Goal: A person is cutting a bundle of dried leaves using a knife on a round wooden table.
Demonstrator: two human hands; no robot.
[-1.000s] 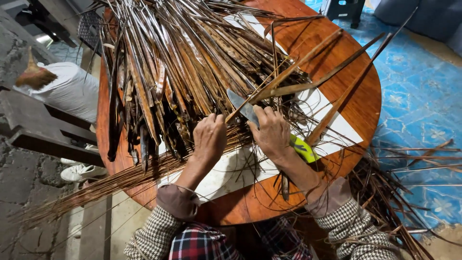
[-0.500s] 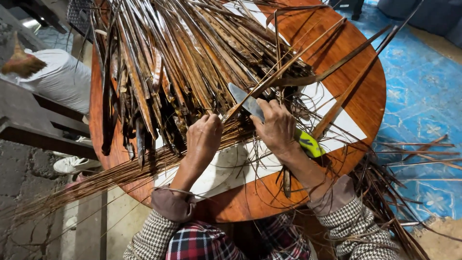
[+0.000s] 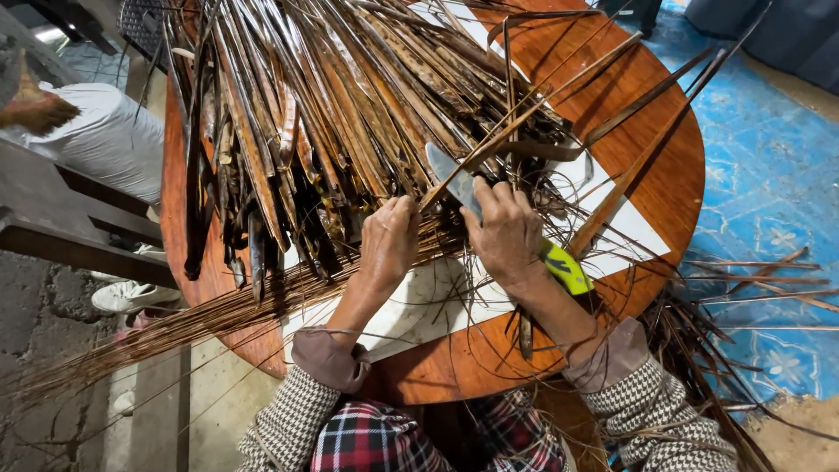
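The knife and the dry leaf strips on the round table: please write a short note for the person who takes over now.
Right hand: closed on the knife, its yellow-green handle end sticking out toward the wrist, blade against one dry leaf strip.
Left hand: pinches the near end of that strip.
Things: big pile of brown leaf strips across the round wooden table; a bundle of thin ribs lies off its left edge; scraps on the blue floor.
Done: many ribs already stripped, judging by that bundle.
Left: the large pile looks unworked.
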